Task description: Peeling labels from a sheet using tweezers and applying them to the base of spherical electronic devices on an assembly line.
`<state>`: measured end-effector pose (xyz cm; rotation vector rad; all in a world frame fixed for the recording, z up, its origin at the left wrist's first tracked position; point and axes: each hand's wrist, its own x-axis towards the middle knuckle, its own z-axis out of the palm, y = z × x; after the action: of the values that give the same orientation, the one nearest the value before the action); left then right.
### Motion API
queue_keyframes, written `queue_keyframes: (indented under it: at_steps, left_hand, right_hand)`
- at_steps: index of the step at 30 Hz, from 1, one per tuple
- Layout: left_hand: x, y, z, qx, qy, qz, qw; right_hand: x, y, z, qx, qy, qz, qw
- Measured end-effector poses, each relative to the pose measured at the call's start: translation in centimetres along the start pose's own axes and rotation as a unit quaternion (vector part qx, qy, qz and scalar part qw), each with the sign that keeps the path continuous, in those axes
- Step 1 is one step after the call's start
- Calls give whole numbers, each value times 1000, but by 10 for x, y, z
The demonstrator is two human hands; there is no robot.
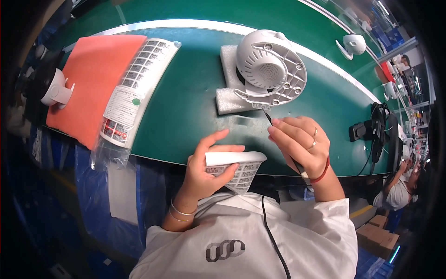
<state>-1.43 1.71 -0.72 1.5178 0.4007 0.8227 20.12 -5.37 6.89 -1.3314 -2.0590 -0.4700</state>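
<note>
"What's the largest thing around you?"
"The green table [186,116]. Then my white shirt [186,242], with a dark linked-loop emblem on its front."

"Next?"
"The orange sheet [88,83] on my left, and along its right edge a clear bag [121,106] of printed labels in rows, plus a paper bearing a green oval."

"And the device [262,69]?"
"White, ahead of me on the table, round grille and ribbed base showing, against white foam [232,101]."

"Your hands?"
"My left hand [202,174] is half curled, thumb pressing the label sheet [244,176], which carries rows of dark print. My right hand [304,142] pinches a slim dark tool [267,116]."

"The smallest?"
"One label [259,106] at the tool's tip, by the device's rim. Its print is too small; whether they touch, I can't tell."
</note>
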Motion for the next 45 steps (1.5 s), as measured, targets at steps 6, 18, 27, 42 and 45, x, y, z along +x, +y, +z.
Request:
queue_keyframes:
  at_steps: [6,18,27,42,45]
  left_hand:
    - [0,-3,-1,-1,7,15,1000]
    - [1,-2,-5,6,-22,11,1000]
    - [1,-3,-4,8,-24,18,1000]
    - [-2,0,-3,-32,-8,0,999]
    - [-4,3,-6,7,-13,-7,1000]
  right_hand:
    - [1,11,9,-17,-15,14,1000]
    - [-7,11,15,67,11,97,993]
    - [-17,3,25,88,106,230,963]
    - [51,47,-32,199,95,345,912]
    - [86,69,-23,28,-208,251,945]
